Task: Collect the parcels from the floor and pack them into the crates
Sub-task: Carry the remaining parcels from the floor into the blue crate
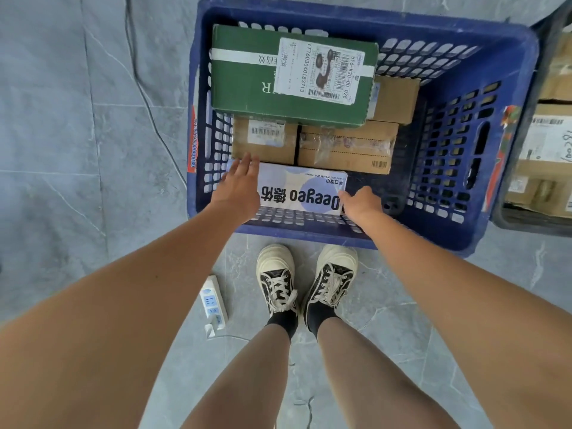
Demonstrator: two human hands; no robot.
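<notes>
While both hands reach into the blue crate (507,44), the wipes box (305,188) lies flat at the near wall, label up, touching two brown boxes (346,147) behind it; a green box (247,72) sits stacked on more parcels at the back. Left hand (240,188) rests on the box's left end w/ fingers straight and released. Right hand (360,199) is at the right end, fingers hidden past the edge, so can't tell if they grasp it. Box looks like stiff card, prob. light-to-medium (wet wipes carry some weight), printed face likely a bit slick. Best hold, I'd judge: palms on the two short ends, squeezing inward. Second crate (526,221) w/ parcels sits to the right; power strip (213,301) on the floor (77,150) by the shoes (306,280).
</notes>
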